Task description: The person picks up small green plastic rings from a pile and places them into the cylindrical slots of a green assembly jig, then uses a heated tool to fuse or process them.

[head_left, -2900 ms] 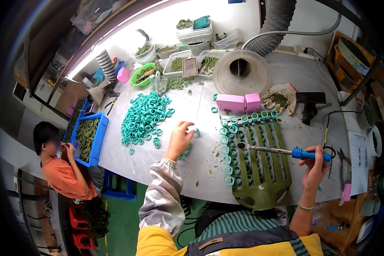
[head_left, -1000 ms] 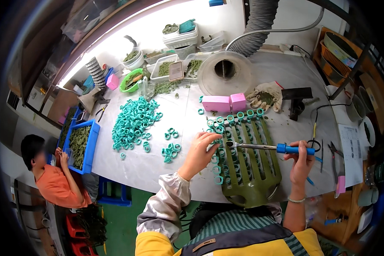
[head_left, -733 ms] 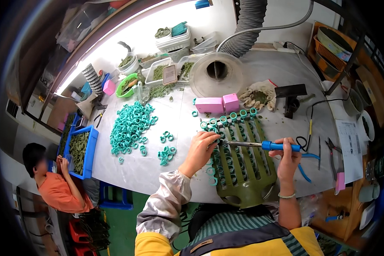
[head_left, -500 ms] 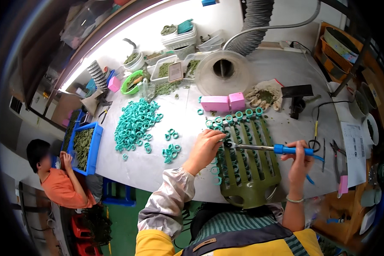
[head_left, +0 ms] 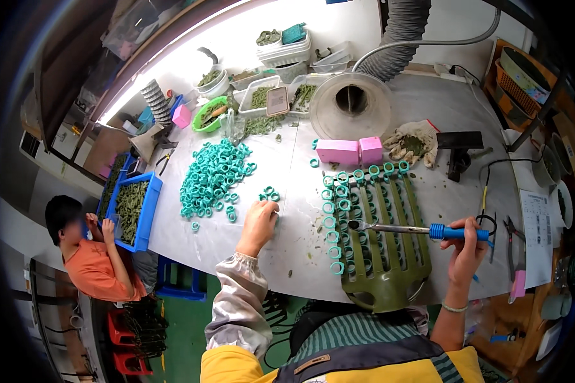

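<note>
Over a small group of teal wax rings (head_left: 270,193) my left hand (head_left: 259,226) rests on the table, fingers curled together and pointing down; what they pinch is hidden. In my right hand (head_left: 467,247) is the blue handle of a soldering iron (head_left: 399,228), its metal shaft pointing left. The broad tip hangs above an olive-green slotted rack (head_left: 388,283). Teal rings (head_left: 337,251) stand along the rack's left and far edges, with more between its bars. To the left lies a big heap of teal rings (head_left: 214,179).
Two pink blocks (head_left: 338,152), a stained glove (head_left: 413,143) and a clear extraction hood (head_left: 326,115) stand beyond the rack. Pliers (head_left: 511,246) and a paper sheet (head_left: 535,236) lie at right. At far left, a person in orange (head_left: 105,274) sits by a blue tray (head_left: 148,210).
My left hand has left the rack's left edge and moved left and down to the small ring group. The iron has shifted slightly right and down, still in my right hand.
</note>
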A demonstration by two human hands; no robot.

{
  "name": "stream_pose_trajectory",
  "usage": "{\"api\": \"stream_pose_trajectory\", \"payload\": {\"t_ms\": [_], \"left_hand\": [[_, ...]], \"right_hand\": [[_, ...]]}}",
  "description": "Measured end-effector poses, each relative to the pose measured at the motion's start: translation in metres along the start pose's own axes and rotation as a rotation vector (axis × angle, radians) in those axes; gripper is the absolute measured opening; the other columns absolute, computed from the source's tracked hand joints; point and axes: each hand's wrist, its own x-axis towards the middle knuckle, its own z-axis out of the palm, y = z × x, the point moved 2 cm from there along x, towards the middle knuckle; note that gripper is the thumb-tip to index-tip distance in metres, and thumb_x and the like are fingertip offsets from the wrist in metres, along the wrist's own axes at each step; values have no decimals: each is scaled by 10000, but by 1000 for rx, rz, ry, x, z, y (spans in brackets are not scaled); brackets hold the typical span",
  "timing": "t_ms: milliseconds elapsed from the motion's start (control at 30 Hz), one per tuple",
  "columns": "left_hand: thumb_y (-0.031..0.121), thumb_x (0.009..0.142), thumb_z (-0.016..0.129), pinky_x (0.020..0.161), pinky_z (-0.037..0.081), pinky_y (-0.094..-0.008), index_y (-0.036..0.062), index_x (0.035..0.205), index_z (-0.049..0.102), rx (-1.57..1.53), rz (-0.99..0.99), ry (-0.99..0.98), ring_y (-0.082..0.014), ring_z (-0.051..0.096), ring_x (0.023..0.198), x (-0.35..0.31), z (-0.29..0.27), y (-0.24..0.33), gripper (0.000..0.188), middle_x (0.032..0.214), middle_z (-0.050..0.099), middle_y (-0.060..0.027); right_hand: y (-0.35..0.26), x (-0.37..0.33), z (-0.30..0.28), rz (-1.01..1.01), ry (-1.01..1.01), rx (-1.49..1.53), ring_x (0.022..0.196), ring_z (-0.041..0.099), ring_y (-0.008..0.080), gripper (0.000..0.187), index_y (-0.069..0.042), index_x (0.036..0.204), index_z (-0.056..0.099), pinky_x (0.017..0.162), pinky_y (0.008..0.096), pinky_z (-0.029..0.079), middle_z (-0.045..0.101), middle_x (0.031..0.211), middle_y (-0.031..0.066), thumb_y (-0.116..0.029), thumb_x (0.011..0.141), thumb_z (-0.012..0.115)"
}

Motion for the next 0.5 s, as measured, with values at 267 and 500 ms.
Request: {"api": "stream_pose_trajectory", "payload": {"t_ms": [267, 500], "left_hand": [[80, 914, 630, 665, 474, -247, 47, 1131, 702, -1050, -549, -31, -51, 591, 823, -5, -2, 3, 231, 981, 669, 2], [82, 876, 695, 662, 449, -197, 58, 1150, 684, -953, -488, -98, -47, 587, 782, -14, -15, 29, 275, 895, 662, 13]], "right_hand": [[-1, -4, -2, 4, 14, 12, 487, 606, 124, 308, -4, 829, 652, 462, 223, 498, 660, 767, 61, -276, 963, 599], [-3, -3, -2, 2, 24, -6, 495, 622, 138, 285, 12, 821, 621, 464, 229, 521, 666, 789, 82, -216, 975, 545]]}}
